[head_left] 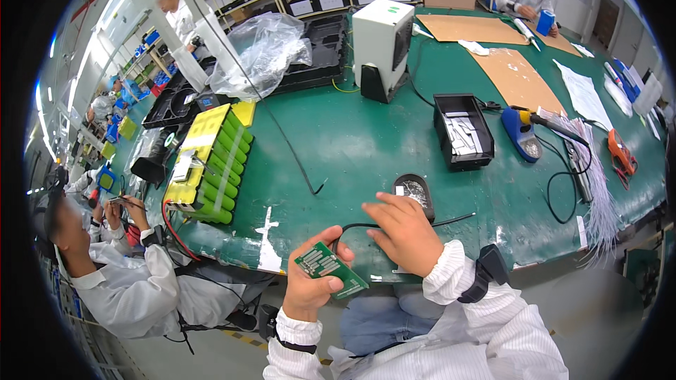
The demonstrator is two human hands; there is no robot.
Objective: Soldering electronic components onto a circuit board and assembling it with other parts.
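My left hand (pixel 307 287) grips a green circuit board (pixel 331 271) at the table's front edge, with the thumb across its face. A black cable (pixel 452 221) runs from behind the board to the right, passing under my right hand (pixel 410 236). That hand is open, palm down, with its fingers stretched out and the thumb apart. Whether its underside touches the cable is hidden. Just beyond the fingertips sits a small dark tray (pixel 429 210) with bits inside that are too small to name.
A yellow and green battery pack (pixel 224 162) stands left on the green table (pixel 338 155). Right of centre are a black bin (pixel 466 162) of white pieces, a soldering iron (pixel 546 122) in its blue stand and a bundle of white wires (pixel 598 197). A co-worker (pixel 134 274) sits close at the left.
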